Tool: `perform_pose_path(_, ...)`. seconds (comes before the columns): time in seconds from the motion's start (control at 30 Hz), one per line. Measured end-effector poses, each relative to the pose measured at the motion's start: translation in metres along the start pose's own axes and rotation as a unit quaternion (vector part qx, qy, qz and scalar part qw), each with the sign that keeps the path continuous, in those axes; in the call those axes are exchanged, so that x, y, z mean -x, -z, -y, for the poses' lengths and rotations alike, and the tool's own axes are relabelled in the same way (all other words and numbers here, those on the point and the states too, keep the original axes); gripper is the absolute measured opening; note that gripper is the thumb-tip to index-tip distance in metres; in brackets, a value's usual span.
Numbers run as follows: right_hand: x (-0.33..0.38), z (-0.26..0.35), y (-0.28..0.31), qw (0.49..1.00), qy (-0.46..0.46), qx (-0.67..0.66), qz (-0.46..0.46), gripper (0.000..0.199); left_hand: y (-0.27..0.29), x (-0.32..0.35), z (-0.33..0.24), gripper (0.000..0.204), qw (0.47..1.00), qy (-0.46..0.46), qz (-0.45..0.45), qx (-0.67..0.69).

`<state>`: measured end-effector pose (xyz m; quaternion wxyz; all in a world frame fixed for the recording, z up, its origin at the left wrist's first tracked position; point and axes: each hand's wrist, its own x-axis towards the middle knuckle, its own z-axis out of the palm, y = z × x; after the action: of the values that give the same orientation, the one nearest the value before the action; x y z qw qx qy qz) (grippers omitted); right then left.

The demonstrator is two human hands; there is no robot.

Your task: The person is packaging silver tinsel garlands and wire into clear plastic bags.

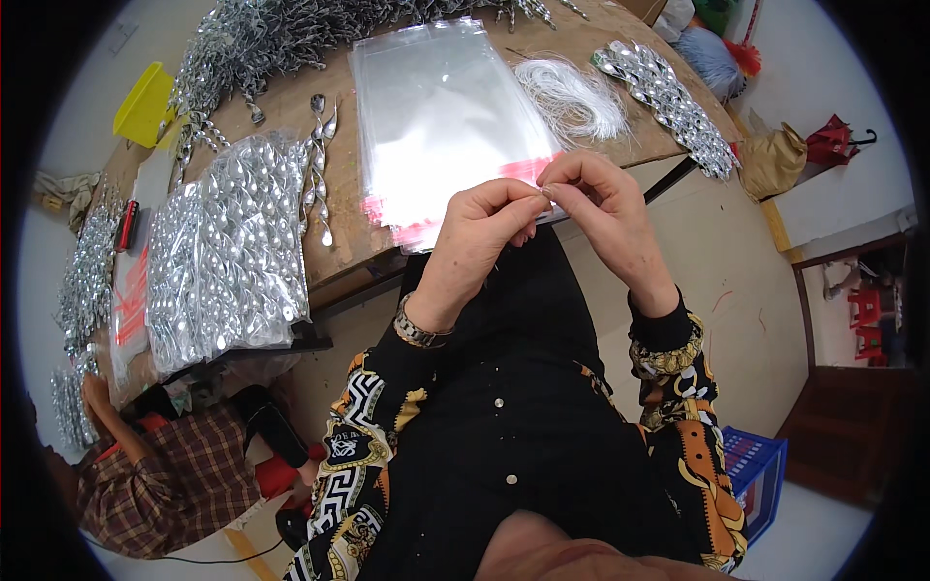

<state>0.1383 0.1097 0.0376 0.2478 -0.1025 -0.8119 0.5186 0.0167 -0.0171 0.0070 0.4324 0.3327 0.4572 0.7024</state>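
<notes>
My left hand point(472, 237) and my right hand point(617, 221) meet at the fingertips, just over the table's near edge. Each is closed in a pinch. What sits between the fingers is too small to make out. Under and beyond them lies a stack of clear plastic bags point(436, 107) with red-printed ends. To its right is a loose hank of white string point(578, 102). Some loose silver twisted ornaments point(318, 179) rest left of the bags, beside a clear bag packed with silver twists point(228, 252).
A heap of silver twists point(262, 58) covers the far left of the table point(334, 257), near a yellow basket point(145, 105). A silver bundle point(668, 107) lies far right. A co-worker in a checked shirt point(174, 484) sits at lower left. A blue crate point(760, 474) stands right.
</notes>
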Motion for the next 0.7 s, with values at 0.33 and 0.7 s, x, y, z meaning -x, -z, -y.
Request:
perform_pose_path(0.33, 0.014, 0.0, -0.011, 0.989, 0.015, 0.011, -0.146, 0.006, -0.002, 0.0, 0.001, 0.013, 0.998, -0.026, -0.052, 0.0)
perform_pose_path(0.7, 0.015, 0.006, -0.022, 0.956, 0.15, 0.202, -0.152, 0.007, -0.006, 0.001, 0.007, 0.013, 0.996, -0.052, -0.066, -0.017)
